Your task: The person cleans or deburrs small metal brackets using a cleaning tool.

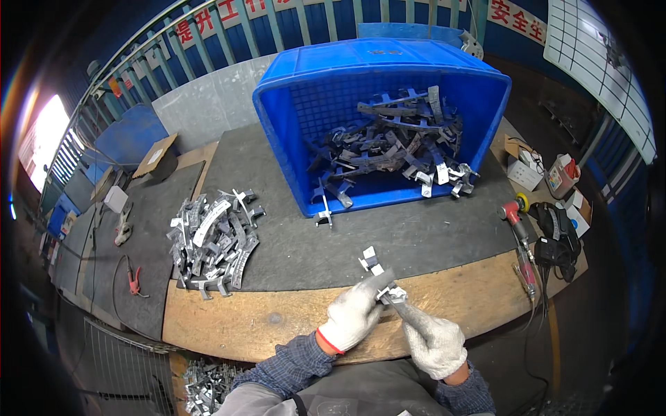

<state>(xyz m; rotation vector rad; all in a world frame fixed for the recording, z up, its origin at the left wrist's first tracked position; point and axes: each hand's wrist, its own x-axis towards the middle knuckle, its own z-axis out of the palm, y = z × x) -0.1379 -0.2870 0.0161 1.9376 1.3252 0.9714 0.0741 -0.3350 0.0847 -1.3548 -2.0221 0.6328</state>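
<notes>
My left hand (pixel 352 315), in a white knit glove with a red cuff edge, grips a small silver-grey metal bracket (pixel 372 261) over the front of the bench. One end of the bracket sticks out beyond the fingers; the glove hides its middle. My right hand (pixel 437 345), gloved too, has its grey-stained index finger stretched to the bracket's near end, with the other fingers curled. Whether those curled fingers hold anything is hidden. Left of my hands lies a heap of similar metal brackets (pixel 215 239). A blue plastic crate (pixel 381 59), tipped on its side, opens toward me with many brackets inside.
A red handheld power tool (pixel 515 215) with a yellow disc lies at the right, near a black bag (pixel 555 232) and small boxes. A red-handled air gun (pixel 135 281) is at the left. Below the bench edge sits a bin of metal pieces (pixel 205 388).
</notes>
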